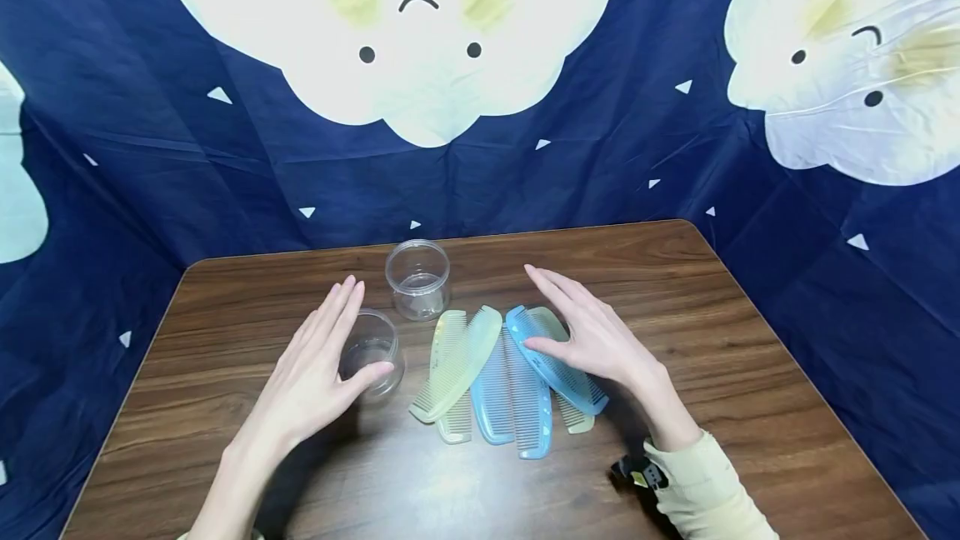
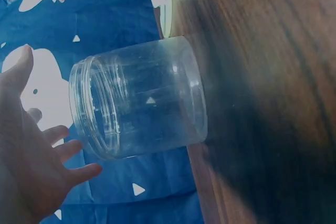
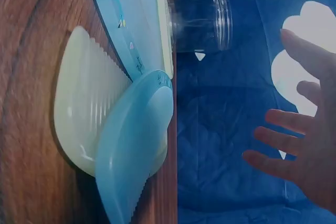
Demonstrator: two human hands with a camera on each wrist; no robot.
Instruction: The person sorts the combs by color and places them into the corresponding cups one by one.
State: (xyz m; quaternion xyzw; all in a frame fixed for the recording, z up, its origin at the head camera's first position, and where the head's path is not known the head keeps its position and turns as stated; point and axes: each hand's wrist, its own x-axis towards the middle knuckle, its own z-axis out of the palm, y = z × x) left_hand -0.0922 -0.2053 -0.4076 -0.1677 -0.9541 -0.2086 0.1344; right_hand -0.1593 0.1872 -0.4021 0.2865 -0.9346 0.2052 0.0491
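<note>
Over combs [image 1: 491, 394] and jar [image 2: 144, 98], fingers [image 1: 339, 311] extended, hovering

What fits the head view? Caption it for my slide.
Pale green combs and blue combs overlap beside two clear jars on a wooden table.

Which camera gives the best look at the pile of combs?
The head view: it shows the comb pile nearly whole. The right wrist view is closer but cropped; the left wrist view catches only a pale edge.

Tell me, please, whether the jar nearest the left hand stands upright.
Upright: the jar has its base on the table and its open mouth facing up.
</note>
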